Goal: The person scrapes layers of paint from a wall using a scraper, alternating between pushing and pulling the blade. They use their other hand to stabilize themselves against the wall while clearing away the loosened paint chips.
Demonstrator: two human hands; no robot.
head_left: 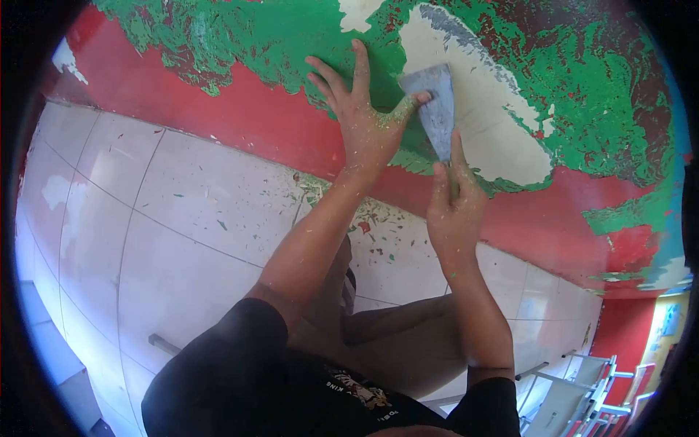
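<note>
My right hand (pixel 457 200) grips a putty knife (pixel 438 109) by its handle, which the fingers mostly hide. The wide grey blade points up against the wall, beside a bare cream patch (pixel 480 109). My left hand (pixel 370 127) is spread, its fingers up on the green paint (pixel 284 44) and its thumb resting on the blade. Flecks of green paint cling to the left hand and wrist. Around the cream patch the green layer is ragged, with dark and red paint showing through.
Below the wall's red band (pixel 255 124) lies a pale tiled floor (pixel 196 197), strewn with paint chips (pixel 378 226). My bent legs (pixel 400 342) are close beneath my arms. Metal-framed furniture (pixel 568 397) stands at lower right.
</note>
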